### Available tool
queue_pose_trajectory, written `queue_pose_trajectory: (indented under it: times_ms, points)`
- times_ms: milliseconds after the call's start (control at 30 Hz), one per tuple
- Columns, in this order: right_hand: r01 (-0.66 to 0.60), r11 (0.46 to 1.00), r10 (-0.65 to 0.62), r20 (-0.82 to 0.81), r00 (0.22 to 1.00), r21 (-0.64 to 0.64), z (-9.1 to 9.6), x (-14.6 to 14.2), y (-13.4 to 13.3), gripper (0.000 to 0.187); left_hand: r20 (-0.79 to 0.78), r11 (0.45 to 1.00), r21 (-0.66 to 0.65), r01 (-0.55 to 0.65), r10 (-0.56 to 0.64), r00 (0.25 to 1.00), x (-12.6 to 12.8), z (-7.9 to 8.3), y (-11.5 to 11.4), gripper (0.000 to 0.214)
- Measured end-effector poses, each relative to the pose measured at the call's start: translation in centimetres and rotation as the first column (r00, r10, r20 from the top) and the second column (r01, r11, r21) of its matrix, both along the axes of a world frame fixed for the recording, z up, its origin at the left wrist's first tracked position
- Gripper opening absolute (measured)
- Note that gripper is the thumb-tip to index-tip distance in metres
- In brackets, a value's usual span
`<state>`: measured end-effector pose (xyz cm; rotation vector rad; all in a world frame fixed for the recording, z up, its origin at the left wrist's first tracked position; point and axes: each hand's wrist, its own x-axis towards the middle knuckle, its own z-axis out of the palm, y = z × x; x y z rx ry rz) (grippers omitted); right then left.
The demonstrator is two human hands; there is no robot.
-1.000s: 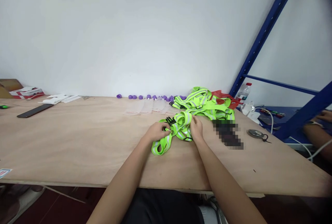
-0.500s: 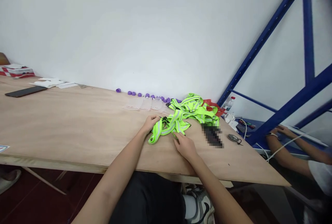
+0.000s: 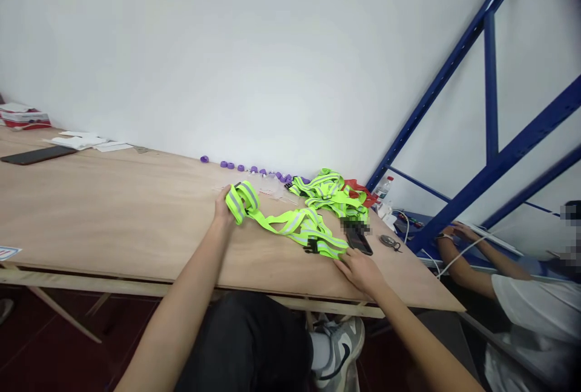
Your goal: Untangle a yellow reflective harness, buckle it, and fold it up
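Note:
A neon-green reflective strap (image 3: 293, 225) with a silver stripe stretches across the wooden table between my two hands. My left hand (image 3: 222, 205) grips its looped left end, which is raised above the tabletop. At the other end, my right hand (image 3: 362, 271) pinches the strap close to a black buckle (image 3: 311, 245). The middle part of the strap lies loosely twisted. Behind it sits a pile of similar green straps (image 3: 333, 189), with red material (image 3: 358, 189) at its right side. A black phone (image 3: 361, 242), partly blurred out, lies just beyond my right hand.
Purple rolls (image 3: 240, 168) line the wall beside clear plastic bags (image 3: 272, 185). A round metal object (image 3: 389, 241) and a bottle (image 3: 385, 187) are at the right. Blue rack posts (image 3: 491, 89) stand there, with another person's arms (image 3: 467, 259) behind. Papers (image 3: 86, 141) and a dark slab (image 3: 39, 155) lie left.
My hands have moved apart, left hand leftward and up, right hand rightward and down. The bunched strap is now drawn out between them. The view has shifted slightly right.

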<state>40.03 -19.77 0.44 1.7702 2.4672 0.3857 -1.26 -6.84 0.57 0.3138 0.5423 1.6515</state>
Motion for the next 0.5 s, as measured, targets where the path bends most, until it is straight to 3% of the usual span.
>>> queue_pose_trajectory:
  times_ms: [133, 267, 367, 500]
  points:
    - [-0.042, 0.997, 0.043, -0.011, 0.999, 0.059, -0.6, 2.1, -0.3, 0.047, -0.21, 0.95, 0.059, -0.305, 0.311, 0.927, -6.7, 2.6, -1.5, 0.021]
    - [-0.027, 0.994, 0.04, -0.122, 0.992, 0.106, -1.6, 2.5, -0.2, 0.044, -0.428, 0.803, 0.061, -0.593, 0.557, 0.711, -13.6, 3.7, -3.5, 0.014]
    - [-0.006, 0.992, 0.034, -0.224, 0.974, 0.126, -2.8, 2.1, 0.2, 0.035, -0.618, 0.728, 0.036, -0.684, 0.554, 0.557, -16.8, 2.5, -5.9, 0.007]
    - [0.075, 0.984, -0.016, -0.338, 0.941, 0.161, -4.4, 1.8, 0.7, 0.046, -0.832, 0.767, 0.04, -0.641, 0.38, 0.403, -18.2, 0.4, -8.6, 0.026]
